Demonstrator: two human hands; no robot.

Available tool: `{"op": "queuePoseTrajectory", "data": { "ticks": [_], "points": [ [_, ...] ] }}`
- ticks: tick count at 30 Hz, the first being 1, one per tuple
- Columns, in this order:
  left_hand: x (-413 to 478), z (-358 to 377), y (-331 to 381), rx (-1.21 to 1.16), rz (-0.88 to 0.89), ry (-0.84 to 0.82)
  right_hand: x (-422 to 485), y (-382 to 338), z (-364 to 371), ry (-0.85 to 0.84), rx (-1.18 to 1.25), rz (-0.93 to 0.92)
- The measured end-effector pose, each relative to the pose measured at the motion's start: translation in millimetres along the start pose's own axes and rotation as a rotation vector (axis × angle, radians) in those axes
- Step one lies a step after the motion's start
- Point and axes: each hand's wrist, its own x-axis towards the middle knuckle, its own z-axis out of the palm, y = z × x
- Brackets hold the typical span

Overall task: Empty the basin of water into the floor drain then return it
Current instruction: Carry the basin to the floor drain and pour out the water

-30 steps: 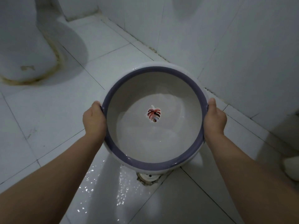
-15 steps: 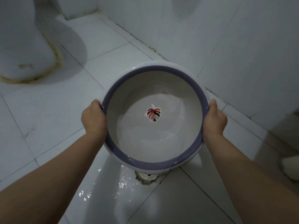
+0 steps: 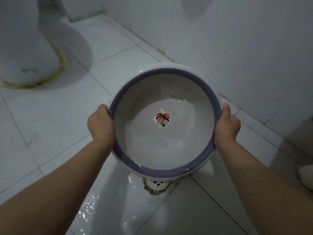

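I hold a round white basin (image 3: 191,106) with a purple rim above the tiled floor, roughly level. A red leaf picture marks its bottom, under a shallow layer of water. My left hand (image 3: 101,124) grips the rim on the left side, and my right hand (image 3: 227,124) grips it on the right. The floor drain (image 3: 156,184), a white grate in a chipped tile corner, shows just below the basin's near edge, partly hidden by it.
A white toilet base (image 3: 25,48) with stained sealant stands at the far left. A tiled wall (image 3: 237,39) runs along the right, close to the basin. The floor tiles (image 3: 105,209) near the drain are wet. A pale object (image 3: 306,177) sits at the right edge.
The basin has stayed almost in place, shifting slightly; the water inside has sloshed a little. More of the drain shows below the rim now.
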Motion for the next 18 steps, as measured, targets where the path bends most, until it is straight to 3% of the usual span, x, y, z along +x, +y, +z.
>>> {"op": "queuePoseTrajectory", "data": {
  "ticks": [18],
  "points": [
    [5.5,4.2,5.8,-0.002,0.051,-0.005,7.7,0.1,7.0,0.001,0.021,-0.014]
  ]
}}
